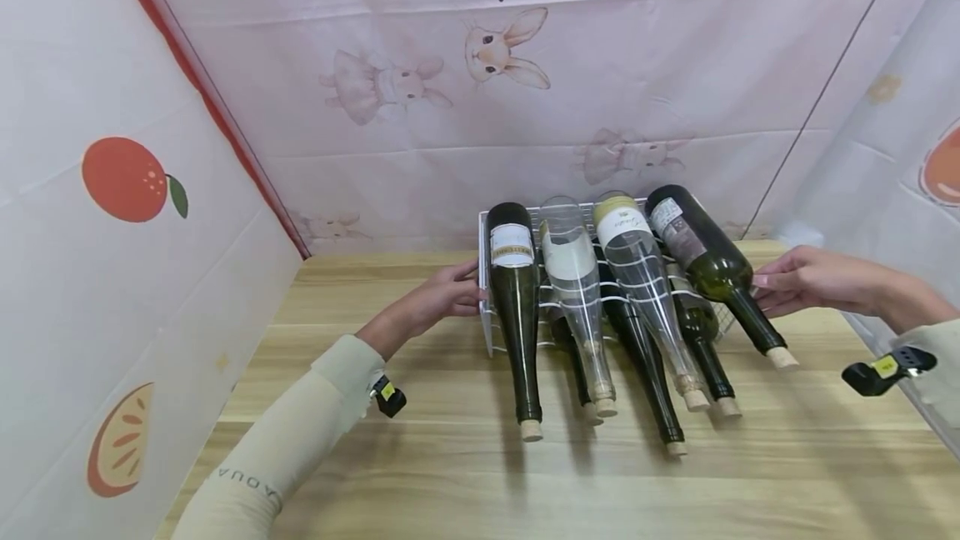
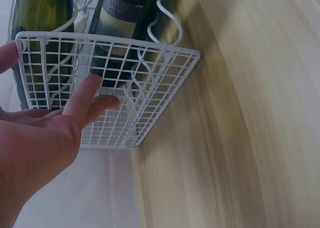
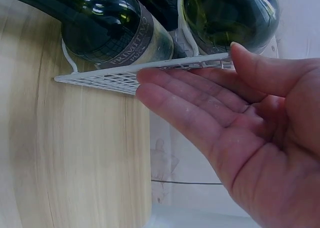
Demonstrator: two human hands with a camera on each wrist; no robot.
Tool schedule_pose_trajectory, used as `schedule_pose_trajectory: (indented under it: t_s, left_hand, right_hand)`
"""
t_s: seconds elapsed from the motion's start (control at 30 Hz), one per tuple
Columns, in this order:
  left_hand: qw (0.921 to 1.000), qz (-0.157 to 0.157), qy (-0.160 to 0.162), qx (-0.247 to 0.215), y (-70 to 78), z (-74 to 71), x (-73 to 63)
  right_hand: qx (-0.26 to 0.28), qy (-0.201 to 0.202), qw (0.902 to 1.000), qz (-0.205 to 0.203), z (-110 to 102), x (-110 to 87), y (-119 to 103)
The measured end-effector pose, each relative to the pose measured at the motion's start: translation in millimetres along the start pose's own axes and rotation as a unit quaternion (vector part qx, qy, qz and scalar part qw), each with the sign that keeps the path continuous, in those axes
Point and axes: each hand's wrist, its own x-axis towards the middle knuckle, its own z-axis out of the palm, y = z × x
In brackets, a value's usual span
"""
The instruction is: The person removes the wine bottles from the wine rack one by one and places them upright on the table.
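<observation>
A white wire wine rack (image 2: 107, 39) stands at the back of the table, holding two layers of corked bottles. On its upper layer lie a dark green bottle (image 1: 513, 307), two clear bottles (image 1: 570, 261) and a tilted green bottle (image 1: 720, 261) at the right end. My left hand (image 1: 438, 298) rests its fingers against the rack's left grid side, thumb near the top rim. Against the right side lie the extended fingers of my right hand (image 1: 813, 277), its thumb by the upper right bottle. Below that bottle sits one labelled PRIMITIVO (image 3: 132, 35).
The wooden table (image 1: 420, 457) extends in front of the rack, under the protruding bottle necks. A pink curtain with rabbit prints (image 1: 390, 182) hangs close behind. White fruit-print sheets (image 1: 82, 298) flank the table on both sides.
</observation>
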Motion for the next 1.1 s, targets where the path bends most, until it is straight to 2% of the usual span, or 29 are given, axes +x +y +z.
schedule_pose_trajectory:
  t_s: [0.6, 0.9, 1.1]
  left_hand:
    - [0.9997, 0.002, -0.005, 0.023, 1.5, -3.9, -1.7]
    - [0.9997, -0.007, 0.006, 0.024, 0.6, -2.7, -1.9]
    - [0.9998, -0.002, 0.004, 0.021, 1.1, -1.2, -2.0]
  right_hand:
    - [0.006, 0.016, 0.9995, -0.028, 5.3, -0.2, 4.6]
    - [-0.017, 0.051, 0.9983, -0.02, 8.4, -0.1, 7.4]
    - [-0.021, 0.061, 0.9976, -0.023, 9.1, -2.8, 10.0]
